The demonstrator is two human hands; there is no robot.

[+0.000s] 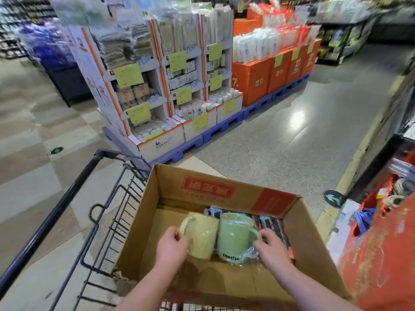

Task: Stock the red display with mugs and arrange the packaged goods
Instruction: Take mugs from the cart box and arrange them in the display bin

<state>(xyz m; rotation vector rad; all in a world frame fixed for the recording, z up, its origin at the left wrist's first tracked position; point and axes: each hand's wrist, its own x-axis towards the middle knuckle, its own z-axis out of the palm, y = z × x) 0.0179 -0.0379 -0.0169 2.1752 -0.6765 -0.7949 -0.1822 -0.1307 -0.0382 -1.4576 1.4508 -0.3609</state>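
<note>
- A person reaches with both hands into an open cardboard box [314, 248] that rides in a wire shopping cart [105, 223] on a shop aisle.
- The left hand [171, 245] is curled around the handle side of a pale yellow mug [202, 234], fingers closed on it.
- The right hand [270, 245] grips a green mug [233, 234] by its handle side; loose clear film bunches under the palm.
- Both mugs sit inside the box, touching side by side, each in a thin plastic wrap.
- Behind the mugs, flat dark packaged goods [271, 223] lie in a row against the box's far wall.
- The red display [379, 248] stands just to the person's right, beside the cart; its bin holds a few items, too blurred to name.
- Judged by look, the mugs are ceramic: stiff, moderately heavy for their size and breakable if knocked together or set down hard.
- The plastic wrap is likely to make the walls slippery, so the handle, or a full wrap of the fingers around the body, seems the safer hold.
- Lifting them apart rather than touching would lower the risk of chipping on the way to the display.
- Across the aisle, white cardboard shelf units [157, 86] and orange boxes [274, 72] on blue pallets fill the background, blurred.
</note>
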